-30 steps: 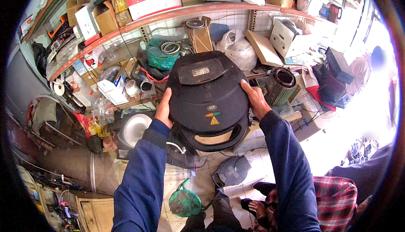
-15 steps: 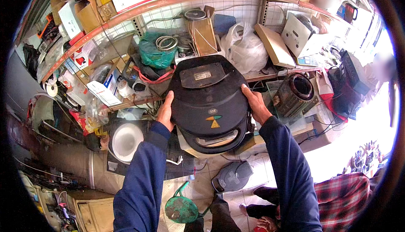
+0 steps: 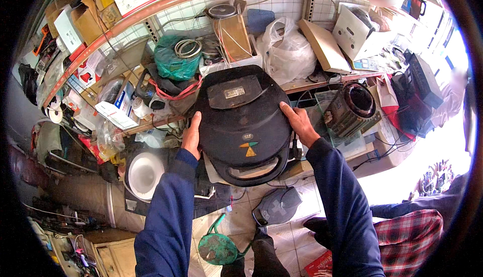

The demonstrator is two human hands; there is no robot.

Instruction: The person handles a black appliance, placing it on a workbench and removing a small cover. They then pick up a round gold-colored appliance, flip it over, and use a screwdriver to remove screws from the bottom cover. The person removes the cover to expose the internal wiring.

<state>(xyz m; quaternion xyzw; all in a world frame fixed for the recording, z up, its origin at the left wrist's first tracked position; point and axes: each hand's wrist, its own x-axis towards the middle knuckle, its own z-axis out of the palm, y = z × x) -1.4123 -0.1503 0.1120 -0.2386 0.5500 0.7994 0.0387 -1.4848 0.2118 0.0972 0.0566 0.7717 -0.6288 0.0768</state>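
Observation:
I hold a round black electric griddle (image 3: 241, 123) with a curved front handle, bottom side up toward me, in front of a cluttered shelf. My left hand (image 3: 191, 136) grips its left rim and my right hand (image 3: 299, 121) grips its right rim. Both forearms wear dark blue sleeves. A small orange and green mark sits near the handle.
Behind the griddle the shelf (image 3: 312, 81) carries a green bag (image 3: 173, 60), a white plastic bag (image 3: 287, 50), boxes and a motor-like part (image 3: 352, 106). Below lie a white bowl-shaped pan (image 3: 143, 174), a grey appliance (image 3: 279, 206) and a green net (image 3: 217, 247). A person in plaid (image 3: 407, 236) sits at lower right.
The griddle stays in both hands and has come slightly lower and closer in the view. The shelf has shifted as my head turned.

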